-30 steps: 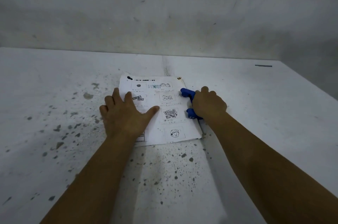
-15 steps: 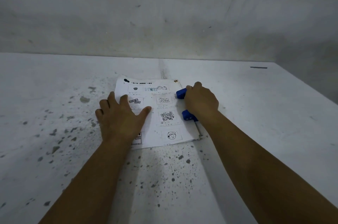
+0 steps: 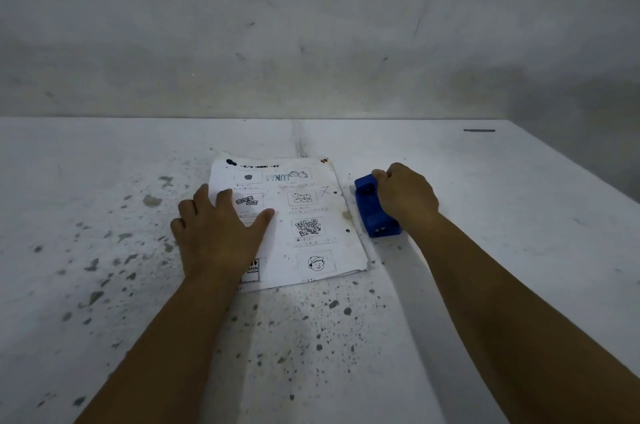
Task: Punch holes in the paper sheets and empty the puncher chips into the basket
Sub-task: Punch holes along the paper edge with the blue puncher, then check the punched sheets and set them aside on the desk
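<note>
The paper sheets (image 3: 294,215) lie in a short stack on the desk (image 3: 485,250), middle of your view, the printed worksheet face up, and two small dark holes show along the right margin, one beside the pencilled cross and one lower down. So the punching of this edge looks done, and the step in hand is, I judge, taking the puncher away to empty it.

The puncher (image 3: 372,207) is the blue one just beside the right edge of the stack, apart from the paper, its base seemingly on the desk. Your right hand (image 3: 407,196) has its grip clenched around the puncher from the far side, fingers curled over its top. Your left hand (image 3: 218,233) lies flat and spread on the left half of the top sheet, grasping nothing, only pressing the stack down.

To do this well, keep the puncher level as you lift it, base down, since a loose chip tray could spill over the desk. I would keep the left palm on the sheets until the puncher is clear, so the stack does not slide or fan out. No basket shows in this view, so you will have to find it before you open the base; open it only once it is over the basket.
</note>
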